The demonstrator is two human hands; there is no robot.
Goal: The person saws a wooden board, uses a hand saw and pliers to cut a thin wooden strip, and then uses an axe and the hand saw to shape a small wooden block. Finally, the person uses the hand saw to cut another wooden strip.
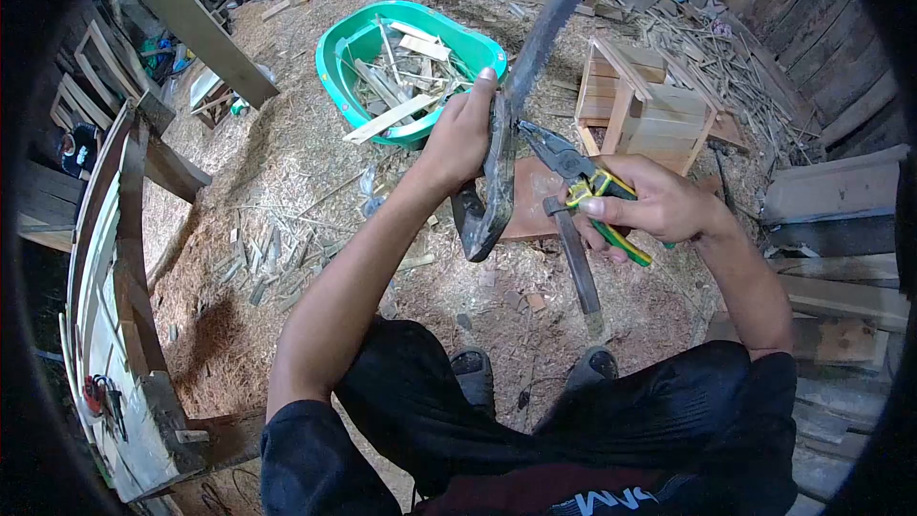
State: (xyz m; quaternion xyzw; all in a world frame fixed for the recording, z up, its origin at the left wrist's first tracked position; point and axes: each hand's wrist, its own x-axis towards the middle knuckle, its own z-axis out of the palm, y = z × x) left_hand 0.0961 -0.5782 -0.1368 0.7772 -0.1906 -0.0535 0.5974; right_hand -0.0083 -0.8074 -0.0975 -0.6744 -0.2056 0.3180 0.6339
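My left hand (462, 139) is closed around the dark, worn handle of a handsaw (546, 33), whose toothed blade points up and away from me. In my right hand (654, 199) is a pair of pliers (565, 159) with green and yellow grips. The jaws of the pliers reach the saw handle near the base of the blade. Just below the pliers is a hammer (577, 263) with a dark handle, its head over a reddish-brown board (531, 193) on the ground.
A green tub (330, 67) full of wood scraps stands ahead. Right of it is a small wooden box-like frame (659, 119). Sawdust and offcuts cover the ground (315, 201). A workbench (143, 420) runs along the left, stacked planks (836, 301) along the right.
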